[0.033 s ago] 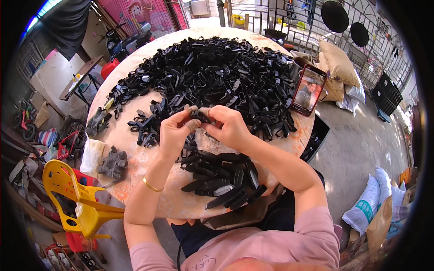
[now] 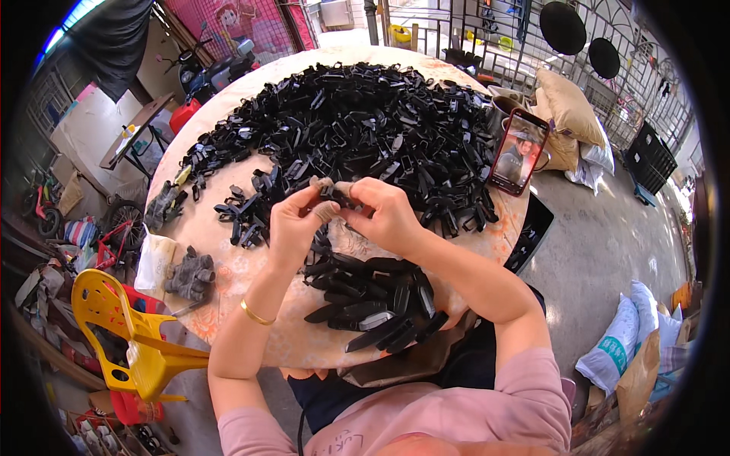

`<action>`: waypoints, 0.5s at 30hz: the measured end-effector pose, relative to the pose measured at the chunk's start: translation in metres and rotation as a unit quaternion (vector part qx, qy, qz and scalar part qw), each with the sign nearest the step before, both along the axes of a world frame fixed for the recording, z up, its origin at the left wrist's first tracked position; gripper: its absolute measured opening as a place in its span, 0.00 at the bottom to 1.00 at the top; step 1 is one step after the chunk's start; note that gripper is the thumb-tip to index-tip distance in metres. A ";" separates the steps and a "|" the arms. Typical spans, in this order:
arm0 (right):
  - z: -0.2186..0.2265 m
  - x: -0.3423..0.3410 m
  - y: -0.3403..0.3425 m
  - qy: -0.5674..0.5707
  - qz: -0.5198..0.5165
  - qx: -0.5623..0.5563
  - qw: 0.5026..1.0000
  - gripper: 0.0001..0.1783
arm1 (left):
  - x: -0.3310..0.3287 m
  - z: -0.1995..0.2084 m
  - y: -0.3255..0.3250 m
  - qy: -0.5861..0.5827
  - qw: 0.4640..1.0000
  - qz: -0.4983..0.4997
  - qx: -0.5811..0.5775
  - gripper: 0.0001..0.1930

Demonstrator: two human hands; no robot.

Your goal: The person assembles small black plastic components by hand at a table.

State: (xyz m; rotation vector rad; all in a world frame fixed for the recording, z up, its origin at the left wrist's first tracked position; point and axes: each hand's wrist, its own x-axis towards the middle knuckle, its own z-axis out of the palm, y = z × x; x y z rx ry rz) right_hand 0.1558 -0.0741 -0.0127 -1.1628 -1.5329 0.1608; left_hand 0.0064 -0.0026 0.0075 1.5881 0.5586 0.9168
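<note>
Over the round table (image 2: 234, 266), I see the left hand (image 2: 293, 222), fingers nearly together, pinching a small black part (image 2: 340, 199) just before the dark heap (image 2: 365, 114); the right hand (image 2: 385, 216) pinches it too.

Relative to phone (image 2: 519, 152) before you: tan sacks (image 2: 572, 106), beyond; black crate (image 2: 650, 158), farther right; yellow chair (image 2: 148, 368), well to left.

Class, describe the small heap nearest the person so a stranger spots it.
Start at the round, pale table. Near its lower edge, below the left hand and right hand, lies the small heap. Its black pieces look longer than those in the large heap beyond.
</note>
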 end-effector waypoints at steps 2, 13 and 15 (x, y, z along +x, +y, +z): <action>-0.001 -0.004 -0.001 -0.013 -0.009 0.012 1.000 0.17 | 0.001 -0.002 -0.005 -0.005 1.000 0.014 0.011 0.14; -0.001 -0.001 -0.001 -0.097 0.026 -0.002 0.995 0.19 | -0.013 0.000 0.005 -0.044 0.995 -0.089 0.005 0.09; 0.003 -0.001 -0.004 -0.072 0.033 0.003 0.997 0.17 | -0.015 0.002 0.001 -0.048 0.995 -0.084 0.030 0.09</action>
